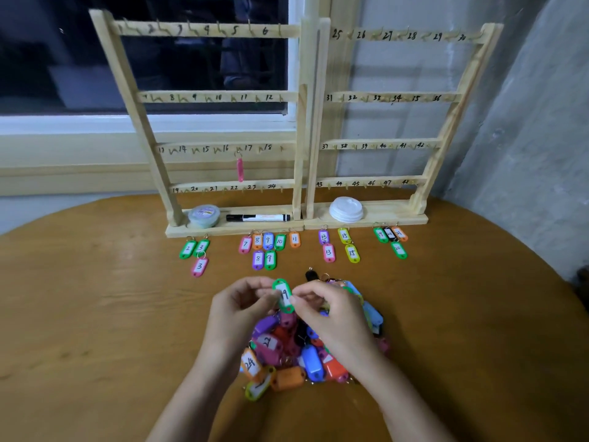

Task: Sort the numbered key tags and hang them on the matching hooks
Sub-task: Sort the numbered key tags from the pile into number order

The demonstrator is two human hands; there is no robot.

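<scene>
Pinching green tag (283, 295) from both sides at centre frame: left grip (242, 301) and right grip (325, 311), fingertips pressed on its edges, other fingers curled. Held just above pile (287, 349) on worktop (95, 314). Likely light, stiff, slick plastic; best taken by the long edges or the ring, keeping the label readable. Beyond, sorted tags (267, 247) in rows before racks (223, 97) at top; one pink tag (239, 169) hung near 17.

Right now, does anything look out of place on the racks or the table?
One pink key tag hangs alone between marks 16 and 17 on the left rack, edge-on, number unreadable; every other sorted tag lies on the table. Nothing looks spilled or damaged.
</scene>
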